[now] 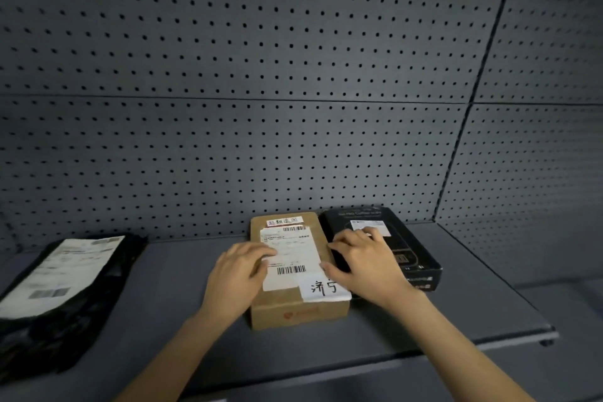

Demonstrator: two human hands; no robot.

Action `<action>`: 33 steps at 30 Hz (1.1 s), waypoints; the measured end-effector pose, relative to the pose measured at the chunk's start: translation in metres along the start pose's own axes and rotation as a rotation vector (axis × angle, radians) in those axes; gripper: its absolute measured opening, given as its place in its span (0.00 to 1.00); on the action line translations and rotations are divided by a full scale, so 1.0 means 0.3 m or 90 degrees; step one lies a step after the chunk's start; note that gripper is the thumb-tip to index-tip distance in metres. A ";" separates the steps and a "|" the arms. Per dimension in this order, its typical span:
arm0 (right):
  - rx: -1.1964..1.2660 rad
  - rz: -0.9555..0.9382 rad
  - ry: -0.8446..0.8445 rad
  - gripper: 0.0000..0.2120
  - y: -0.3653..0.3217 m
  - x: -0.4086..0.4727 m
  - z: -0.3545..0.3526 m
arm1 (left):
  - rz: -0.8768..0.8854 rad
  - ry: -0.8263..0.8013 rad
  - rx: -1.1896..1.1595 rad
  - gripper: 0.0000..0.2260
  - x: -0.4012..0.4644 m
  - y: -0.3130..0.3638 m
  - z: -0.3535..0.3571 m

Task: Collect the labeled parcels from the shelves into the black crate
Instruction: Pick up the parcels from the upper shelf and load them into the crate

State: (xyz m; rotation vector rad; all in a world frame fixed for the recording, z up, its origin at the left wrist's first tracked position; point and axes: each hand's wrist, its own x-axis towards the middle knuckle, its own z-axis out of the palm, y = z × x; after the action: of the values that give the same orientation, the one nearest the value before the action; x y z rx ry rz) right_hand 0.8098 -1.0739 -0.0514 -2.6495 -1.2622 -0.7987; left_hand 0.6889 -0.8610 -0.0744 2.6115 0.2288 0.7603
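At the middle of the grey shelf (169, 297), close to the pegboard back wall (261, 75), lies a brown cardboard parcel (295, 307), flat on its broad face with one short end toward the camera. A white shipping label (290, 254) with barcodes covers most of its top, and a smaller white slip (324, 290) with handwritten characters sits at the near right corner, overhanging the edge a little. The left hand (236, 274) rests on the parcel's left edge, palm down, fingers spread loosely and laid across the shipping label, not curled round anything. The right hand (365, 263) comes in on the parcel's right side, fingers open and slightly bent; the thumb touches the label's right edge, while the fingertips reach over the neighbouring black box (388, 245). Neither hand has closed into a grip. That black box lies just beside the cardboard parcel on its right, touching or nearly touching it, and carries a small white label (370, 225) near its far end, partly under the right fingertips. Well apart on the left of the shelf lies a black plastic mailer bag (81, 303), wrinkled, with a large white label (62, 274) on top, its print blurred.
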 end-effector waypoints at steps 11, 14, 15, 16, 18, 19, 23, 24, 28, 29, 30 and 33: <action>0.108 0.006 -0.053 0.33 -0.279 0.088 0.021 | -0.182 0.033 0.119 0.21 -0.117 -0.169 -0.218; 0.101 0.066 -0.135 0.42 -0.295 0.102 0.029 | -0.271 0.022 0.157 0.23 -0.115 -0.203 -0.222; 0.112 0.087 -0.156 0.42 -0.298 0.108 0.033 | -0.287 0.007 0.171 0.23 -0.109 -0.209 -0.220; 0.132 0.105 -0.178 0.39 -0.300 0.115 0.039 | -0.296 -0.009 0.183 0.23 -0.103 -0.213 -0.218; 0.174 0.121 -0.195 0.32 -0.308 0.123 0.054 | -0.305 -0.016 0.168 0.22 -0.098 -0.220 -0.209; 0.191 0.127 -0.189 0.32 -0.313 0.121 0.061 | -0.309 -0.005 0.137 0.20 -0.100 -0.225 -0.202; 0.300 0.138 -0.145 0.40 -0.328 0.093 0.083 | -0.348 0.043 -0.097 0.20 -0.130 -0.242 -0.182; 0.322 0.135 -0.139 0.40 -0.328 0.089 0.081 | -0.332 0.052 -0.121 0.23 -0.134 -0.243 -0.183; 0.366 0.113 -0.073 0.37 -0.331 0.070 0.046 | -0.213 0.128 -0.076 0.29 -0.137 -0.204 -0.206; 0.385 0.114 -0.067 0.36 -0.335 0.064 0.037 | -0.188 0.152 -0.059 0.28 -0.137 -0.190 -0.215; 0.403 0.117 -0.064 0.36 -0.342 0.057 0.031 | -0.165 0.171 -0.038 0.27 -0.139 -0.179 -0.222; 0.454 0.133 -0.052 0.29 -0.369 0.043 0.017 | -0.130 0.182 0.014 0.26 -0.145 -0.179 -0.228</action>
State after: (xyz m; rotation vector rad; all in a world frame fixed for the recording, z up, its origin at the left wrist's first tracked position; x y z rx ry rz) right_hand 0.7358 -0.9912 -0.0637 -2.1800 -1.0073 -0.1543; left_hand 0.6130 -0.8009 -0.0656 2.4421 0.5783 1.0591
